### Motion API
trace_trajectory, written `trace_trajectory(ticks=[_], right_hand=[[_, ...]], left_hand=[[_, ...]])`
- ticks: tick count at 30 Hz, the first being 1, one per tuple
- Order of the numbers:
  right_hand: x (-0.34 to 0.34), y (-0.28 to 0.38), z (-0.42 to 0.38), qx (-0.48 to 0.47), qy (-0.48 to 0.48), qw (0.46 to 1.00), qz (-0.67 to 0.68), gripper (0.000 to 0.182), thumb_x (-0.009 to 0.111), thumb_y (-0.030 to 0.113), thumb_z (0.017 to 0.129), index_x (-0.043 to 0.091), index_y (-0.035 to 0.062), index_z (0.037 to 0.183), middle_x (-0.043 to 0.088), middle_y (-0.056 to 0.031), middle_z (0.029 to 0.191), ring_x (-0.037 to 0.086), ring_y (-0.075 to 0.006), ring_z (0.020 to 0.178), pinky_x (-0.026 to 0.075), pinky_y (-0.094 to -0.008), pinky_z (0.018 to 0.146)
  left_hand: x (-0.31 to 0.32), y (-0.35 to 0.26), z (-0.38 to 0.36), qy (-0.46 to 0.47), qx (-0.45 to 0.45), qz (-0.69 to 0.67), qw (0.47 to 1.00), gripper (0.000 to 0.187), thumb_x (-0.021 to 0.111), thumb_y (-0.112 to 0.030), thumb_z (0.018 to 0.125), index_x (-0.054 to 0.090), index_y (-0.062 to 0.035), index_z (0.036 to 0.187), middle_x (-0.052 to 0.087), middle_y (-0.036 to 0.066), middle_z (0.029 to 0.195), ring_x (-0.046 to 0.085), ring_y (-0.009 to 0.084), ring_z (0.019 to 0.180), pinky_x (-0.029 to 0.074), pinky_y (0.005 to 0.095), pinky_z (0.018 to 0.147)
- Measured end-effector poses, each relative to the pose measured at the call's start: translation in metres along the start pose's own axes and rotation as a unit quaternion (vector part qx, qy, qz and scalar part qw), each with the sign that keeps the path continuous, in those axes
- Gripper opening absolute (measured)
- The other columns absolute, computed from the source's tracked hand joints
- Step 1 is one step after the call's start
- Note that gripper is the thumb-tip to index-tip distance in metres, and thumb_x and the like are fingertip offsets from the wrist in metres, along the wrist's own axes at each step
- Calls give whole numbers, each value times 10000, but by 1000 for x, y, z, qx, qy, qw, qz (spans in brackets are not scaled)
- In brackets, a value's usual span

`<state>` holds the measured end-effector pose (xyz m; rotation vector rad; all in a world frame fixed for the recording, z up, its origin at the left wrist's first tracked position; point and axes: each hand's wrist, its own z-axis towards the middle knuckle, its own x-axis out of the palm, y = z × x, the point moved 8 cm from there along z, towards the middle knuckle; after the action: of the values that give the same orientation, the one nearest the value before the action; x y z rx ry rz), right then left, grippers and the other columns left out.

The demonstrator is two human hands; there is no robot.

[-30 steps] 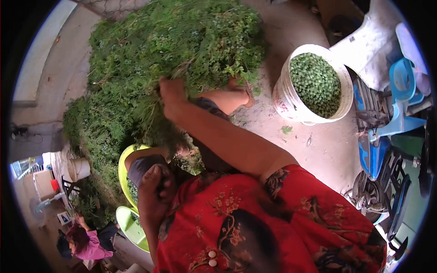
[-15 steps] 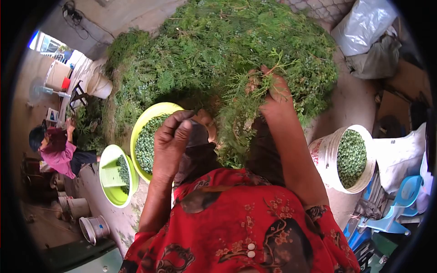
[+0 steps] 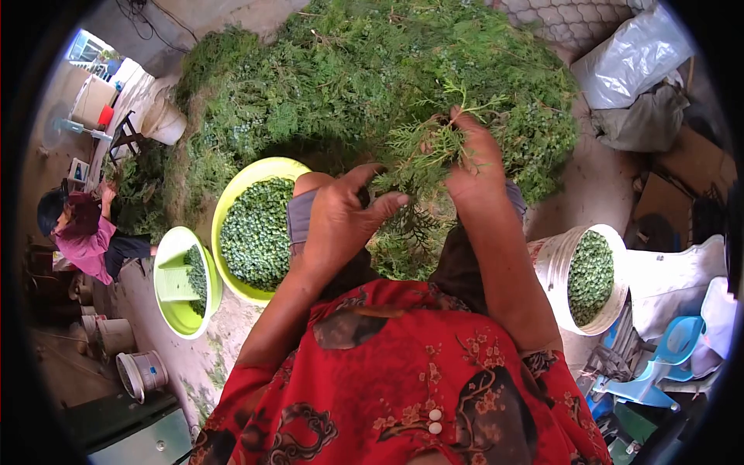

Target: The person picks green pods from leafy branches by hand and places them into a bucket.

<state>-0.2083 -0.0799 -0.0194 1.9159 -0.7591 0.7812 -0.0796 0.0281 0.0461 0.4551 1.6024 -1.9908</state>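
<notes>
The right hand (image 3: 477, 159) pinches a feathery green conifer sprig (image 3: 434, 143) centrally, apparently steadying it beside the left hand (image 3: 341, 213), whose thumb and fingers gape; 2 lime-yellow plastic basins (image 3: 267, 166) sit left, seemingly for easy reach.

Floor (image 3: 601, 190) is carrying a big heap of green branches (image 3: 349, 85) at far side. Larger lime basin (image 3: 263, 170) and smaller lime basin (image 3: 175, 314) are standing left, white bucket (image 3: 552, 263) right; green bits (image 3: 215, 373) are lying near smaller lime basin.

Right hand (image 3: 477, 161) partly behind sprig (image 3: 444, 147)
</notes>
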Motion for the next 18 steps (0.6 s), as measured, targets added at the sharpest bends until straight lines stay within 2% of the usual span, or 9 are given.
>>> trace_trajectory(ticks=[1, 3, 5, 6, 8, 9, 11, 13, 18], right_hand=[[1, 0, 0, 0, 0, 1000, -1, 141, 554, 171, 864, 524, 43, 915, 577, -87, 763, 569, -236, 647, 485, -380, 584], [0, 2, 0, -13, -18, 999, -28, 148, 538, 181, 873, 532, 41, 918, 595, -100, 799, 593, -238, 690, 503, -387, 610], [-6, 5, 8, -14, -27, 999, -25, 158, 525, 185, 879, 537, 35, 930, 602, -104, 821, 601, -240, 705, 509, -396, 624], [-12, 6, 14, -16, -36, 999, -21, 170, 513, 188, 884, 542, 30, 941, 610, -109, 843, 609, -242, 721, 516, -404, 637], [-23, 6, 25, -30, -36, 999, -28, 181, 501, 184, 888, 544, 24, 960, 613, -110, 857, 613, -245, 726, 519, -409, 650], [-25, 8, 28, -46, -35, 998, -34, 193, 490, 180, 892, 545, 17, 979, 616, -110, 872, 617, -248, 731, 523, -415, 663], [-33, 6, 33, -51, -53, 996, -42, 193, 487, 171, 891, 546, 15, 989, 616, -107, 873, 617, -246, 725, 524, -410, 651], [-37, 7, 34, -57, -74, 995, -47, 195, 485, 161, 891, 548, 12, 999, 616, -105, 875, 617, -245, 718, 526, -405, 639], [-38, 15, 34, -106, -103, 987, -63, 184, 486, 143, 888, 550, 5, 991, 609, -116, 872, 619, -246, 727, 531, -398, 614]], left_hand=[[-4, -14, 0, -58, 88, 158, 982, 336, 681, -307, 787, 618, -5, 920, 550, -26, 622, 466, 50, 511, 378, 239, 457], [8, 7, 5, -32, 85, 183, 979, 319, 704, -301, 765, 630, -16, 886, 544, -44, 595, 471, 52, 485, 363, 230, 444], [39, 53, 3, 117, -77, -181, 973, 221, 702, -253, 762, 644, -45, 810, 531, -61, 560, 472, 96, 448, 357, 233, 432], [30, 44, 5, 117, -78, -182, 973, 221, 702, -253, 762, 644, -45, 810, 531, -61, 560, 472, 96, 448, 357, 233, 432], [31, 37, -9, 194, -319, -359, 856, 150, 683, -207, 764, 629, -83, 828, 526, -57, 632, 454, 103, 495, 331, 210, 428], [30, 33, -11, 192, -320, -359, 855, 150, 683, -207, 764, 629, -83, 828, 526, -57, 632, 454, 103, 495, 331, 210, 428], [38, 29, -24, 153, -409, -523, 732, 171, 660, -125, 755, 547, -86, 877, 546, 8, 733, 440, 90, 522, 298, 189, 395], [44, 25, -34, 144, -430, -519, 725, 200, 641, -146, 767, 515, -90, 912, 533, 31, 789, 439, 96, 568, 280, 193, 386], [74, 17, -59, 262, -460, -588, 612, 206, 588, -274, 806, 469, -107, 811, 452, 5, 728, 373, 81, 540, 228, 172, 368]])
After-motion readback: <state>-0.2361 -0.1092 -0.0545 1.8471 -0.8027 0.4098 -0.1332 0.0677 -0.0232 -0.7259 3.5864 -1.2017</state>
